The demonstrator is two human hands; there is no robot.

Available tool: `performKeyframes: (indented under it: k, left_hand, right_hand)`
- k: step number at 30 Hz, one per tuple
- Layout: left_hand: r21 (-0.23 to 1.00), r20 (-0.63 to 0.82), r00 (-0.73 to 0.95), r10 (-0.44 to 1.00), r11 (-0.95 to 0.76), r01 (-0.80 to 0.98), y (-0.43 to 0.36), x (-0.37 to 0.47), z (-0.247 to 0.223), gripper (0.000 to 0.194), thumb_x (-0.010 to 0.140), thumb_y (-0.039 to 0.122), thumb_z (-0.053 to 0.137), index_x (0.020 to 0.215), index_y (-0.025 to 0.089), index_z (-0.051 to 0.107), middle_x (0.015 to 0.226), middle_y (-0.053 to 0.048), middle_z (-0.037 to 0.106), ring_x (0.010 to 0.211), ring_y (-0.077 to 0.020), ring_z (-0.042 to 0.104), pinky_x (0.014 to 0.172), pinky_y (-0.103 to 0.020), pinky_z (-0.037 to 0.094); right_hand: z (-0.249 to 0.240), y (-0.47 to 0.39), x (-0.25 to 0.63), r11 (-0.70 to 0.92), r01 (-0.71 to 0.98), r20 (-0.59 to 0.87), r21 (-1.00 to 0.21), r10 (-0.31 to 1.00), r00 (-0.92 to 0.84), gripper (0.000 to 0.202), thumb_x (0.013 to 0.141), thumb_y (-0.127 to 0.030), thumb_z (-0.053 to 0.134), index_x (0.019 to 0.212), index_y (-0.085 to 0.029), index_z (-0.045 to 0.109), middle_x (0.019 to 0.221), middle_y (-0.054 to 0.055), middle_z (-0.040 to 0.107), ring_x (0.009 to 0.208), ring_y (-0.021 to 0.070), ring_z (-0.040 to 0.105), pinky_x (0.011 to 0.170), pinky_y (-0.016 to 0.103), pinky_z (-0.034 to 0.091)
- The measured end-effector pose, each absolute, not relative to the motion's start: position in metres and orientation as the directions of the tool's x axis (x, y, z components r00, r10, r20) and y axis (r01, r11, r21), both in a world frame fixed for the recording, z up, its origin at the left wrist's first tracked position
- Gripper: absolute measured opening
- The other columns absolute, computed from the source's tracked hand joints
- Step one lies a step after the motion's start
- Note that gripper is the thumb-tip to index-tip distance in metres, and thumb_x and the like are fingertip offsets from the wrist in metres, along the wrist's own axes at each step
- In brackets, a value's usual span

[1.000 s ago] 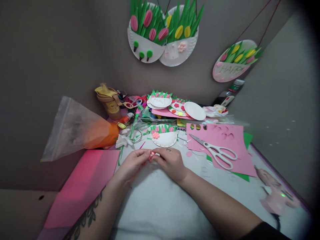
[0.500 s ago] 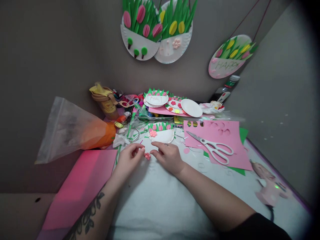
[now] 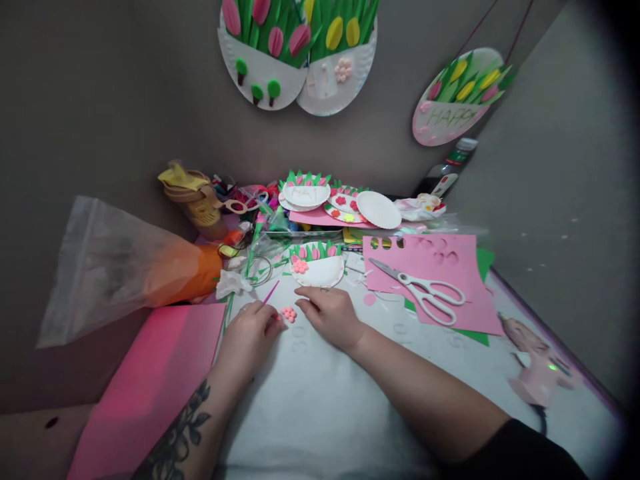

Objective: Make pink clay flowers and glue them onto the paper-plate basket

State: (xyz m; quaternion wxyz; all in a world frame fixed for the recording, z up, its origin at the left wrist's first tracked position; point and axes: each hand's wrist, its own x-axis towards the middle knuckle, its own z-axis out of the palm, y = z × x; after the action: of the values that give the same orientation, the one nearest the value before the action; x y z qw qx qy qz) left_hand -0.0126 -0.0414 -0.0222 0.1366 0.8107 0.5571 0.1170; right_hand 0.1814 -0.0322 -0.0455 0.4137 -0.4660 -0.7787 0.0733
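Note:
A small pink foam flower [image 3: 289, 313] lies on the white table top between my two hands, held by neither. My left hand [image 3: 250, 333] rests just left of it, fingertips almost touching the flower. My right hand [image 3: 327, 312] lies palm down just right of it, fingers loosely curled and holding nothing. Right behind the hands sits a half paper plate craft [image 3: 323, 270] with green grass, pink tulips and another pink flower [image 3: 300, 266] stuck on it. A thin pink strip [image 3: 271, 292] lies by my left fingers.
White scissors [image 3: 423, 290] lie on a punched pink sheet [image 3: 450, 267] at the right. A pink sheet [image 3: 150, 387] and a plastic bag [image 3: 100, 267] are at the left, a pink glue gun [image 3: 540, 367] at far right. Craft clutter [image 3: 345, 207] lines the back wall.
Both hands held the small pink flower together a second ago; they have let it go onto the table and drawn slightly apart. The view has tilted down a little.

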Motion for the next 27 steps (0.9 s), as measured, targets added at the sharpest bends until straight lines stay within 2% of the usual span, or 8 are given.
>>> performKeyframes:
  k: [4,9,12,17,27]
  left_hand:
    - [0.365,0.055,0.356,0.933,-0.35,0.863,-0.039,-0.013,-0.025,0.015,0.084,0.033,0.058,0.08,0.019,0.061,0.082,-0.005,0.061,0.082,-0.021,0.056,0.072,-0.031,0.041]
    - [0.457,0.031,0.352,0.935,-0.327,0.827,-0.037,-0.02,-0.027,0.018,0.082,0.037,0.06,0.083,0.019,0.063,0.085,-0.006,0.063,0.084,-0.0225,0.057,0.072,-0.032,0.042]
    - [0.487,0.016,0.344,0.939,-0.308,0.818,-0.037,-0.024,-0.026,0.015,0.082,0.034,0.058,0.085,0.02,0.063,0.087,-0.006,0.063,0.084,-0.0225,0.057,0.073,-0.033,0.042]
    - [0.48,0.029,0.356,0.934,-0.325,0.815,-0.035,-0.026,-0.027,0.017,0.086,0.03,0.051,0.081,0.02,0.064,0.085,-0.006,0.063,0.084,-0.0218,0.058,0.074,-0.032,0.042]
    - [0.481,0.062,0.374,0.925,-0.356,0.801,-0.034,-0.02,-0.029,0.017,0.087,0.029,0.05,0.081,0.02,0.063,0.084,-0.006,0.061,0.082,-0.0208,0.056,0.073,-0.032,0.042]
  right_hand:
    - [-0.045,-0.033,0.18,0.554,0.656,0.559,-0.513,0.795,-0.235,0.018,0.092,-0.029,0.052,0.102,-0.022,0.066,0.086,0.0,0.075,0.078,0.0142,0.07,0.073,0.023,0.048]
    - [-0.045,-0.034,0.182,0.558,0.649,0.558,-0.518,0.795,-0.238,0.018,0.092,-0.028,0.053,0.102,-0.022,0.066,0.088,0.0,0.075,0.08,0.0145,0.07,0.075,0.023,0.048]
    - [-0.045,-0.034,0.183,0.556,0.647,0.559,-0.521,0.796,-0.233,0.018,0.091,-0.028,0.053,0.103,-0.022,0.066,0.089,0.001,0.075,0.08,0.0145,0.07,0.075,0.024,0.049]
    - [-0.045,-0.033,0.182,0.567,0.634,0.57,-0.526,0.788,-0.231,0.018,0.091,-0.027,0.054,0.101,-0.021,0.067,0.084,0.001,0.074,0.077,0.0145,0.07,0.073,0.023,0.049]
    - [-0.044,-0.034,0.181,0.556,0.635,0.55,-0.536,0.801,-0.237,0.019,0.091,-0.027,0.053,0.101,-0.021,0.067,0.086,0.002,0.075,0.079,0.015,0.07,0.075,0.024,0.049]
